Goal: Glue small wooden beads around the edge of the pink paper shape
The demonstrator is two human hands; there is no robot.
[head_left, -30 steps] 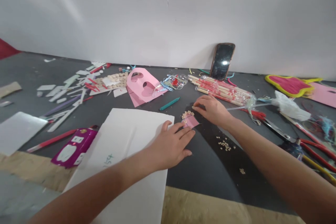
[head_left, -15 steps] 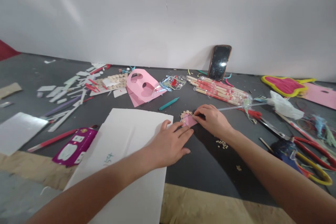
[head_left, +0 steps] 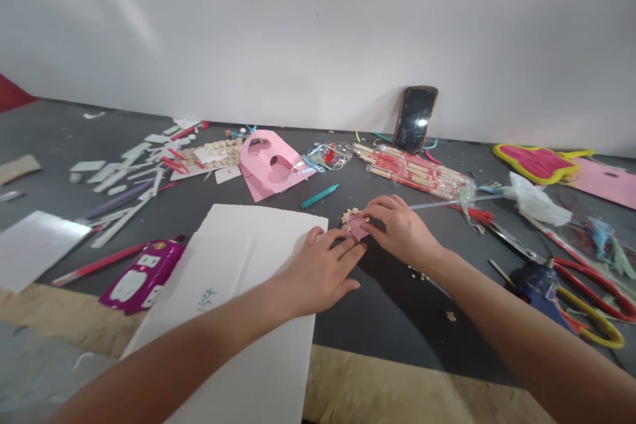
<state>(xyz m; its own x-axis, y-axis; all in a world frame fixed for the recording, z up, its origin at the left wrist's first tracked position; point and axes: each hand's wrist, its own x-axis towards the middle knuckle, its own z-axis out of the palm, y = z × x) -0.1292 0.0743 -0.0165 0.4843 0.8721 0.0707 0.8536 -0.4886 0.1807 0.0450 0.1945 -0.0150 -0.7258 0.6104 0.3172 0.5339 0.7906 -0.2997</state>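
Observation:
A small piece of pink paper (head_left: pixel 355 228) lies on the dark tabletop, with small pale round beads (head_left: pixel 350 213) lined along its far rim. My left hand (head_left: pixel 322 270) rests partly on a white foam board (head_left: pixel 238 245), fingers spread, their tips touching the paper's near left edge. At the paper's right side is my right hand (head_left: pixel 397 225), thumb and forefinger pinched together; whatever is between them is too small to make out. Loose pale beads (head_left: pixel 419 273) are scattered below my right wrist, partly covered by it. Just beyond the paper lies a teal pen (head_left: pixel 319 196).
A phone (head_left: pixel 416 118) leans on the wall behind packed wooden sticks (head_left: pixel 412 169). On the right are red-handled scissors (head_left: pixel 586 278) and a dark blue tool (head_left: pixel 539 285). A pink paper cutout (head_left: pixel 273 162), a purple pack (head_left: pixel 142 275) and white strips (head_left: pixel 124 212) lie leftward.
My right hand has shifted slightly left over the paper's right edge, now covering more of the loose beads. My left hand stays nearly in place.

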